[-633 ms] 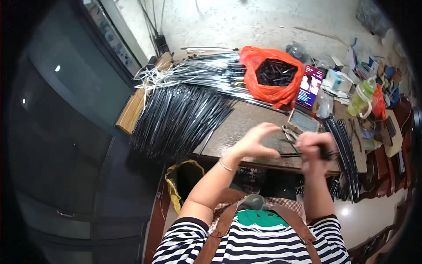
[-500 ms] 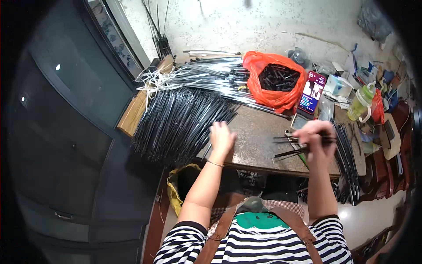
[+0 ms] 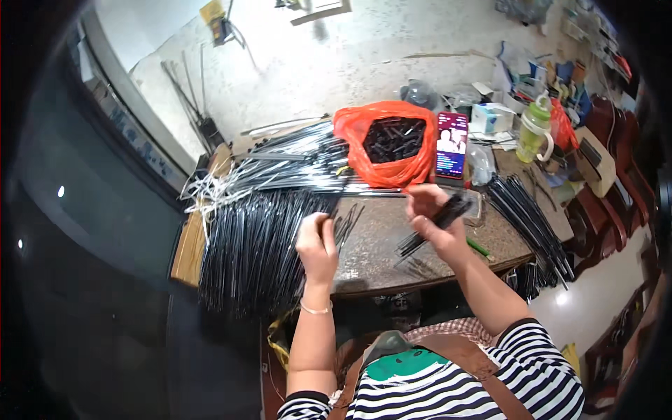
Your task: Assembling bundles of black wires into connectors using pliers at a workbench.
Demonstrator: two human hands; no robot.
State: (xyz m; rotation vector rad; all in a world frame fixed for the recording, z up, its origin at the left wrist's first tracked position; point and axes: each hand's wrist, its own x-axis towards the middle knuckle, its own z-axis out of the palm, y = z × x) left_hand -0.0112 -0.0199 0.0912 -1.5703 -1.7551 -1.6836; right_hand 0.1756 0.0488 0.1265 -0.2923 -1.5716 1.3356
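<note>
My left hand (image 3: 318, 245) is closed at the right edge of a wide heap of thin black rods (image 3: 252, 245). A dark, blurred thin rod (image 3: 341, 196) rises from its pinched fingers. Right beside it are several thin rod ends (image 3: 348, 225); whether the hand holds these too is unclear. Over the table's right half, my right hand (image 3: 448, 234) is curled around a small bundle of black rods (image 3: 453, 210), whose thin ends slant down toward the left. The thicker black ends of that bundle lie between thumb and fingers.
An orange-red plastic bag (image 3: 350, 126) of short black tubes (image 3: 395, 140) stands behind, next to a lit phone (image 3: 451, 143). Silvery rods (image 3: 301, 157) and white ties (image 3: 210, 189) lie back left. Rightward are another rod bundle (image 3: 528, 224), a green bottle (image 3: 533, 133) and a green stick (image 3: 478, 246).
The view has shifted, showing more wall. My left hand has gone from open fingers at the heap to a pinch. My right hand has turned palm up, still with rods in it.
</note>
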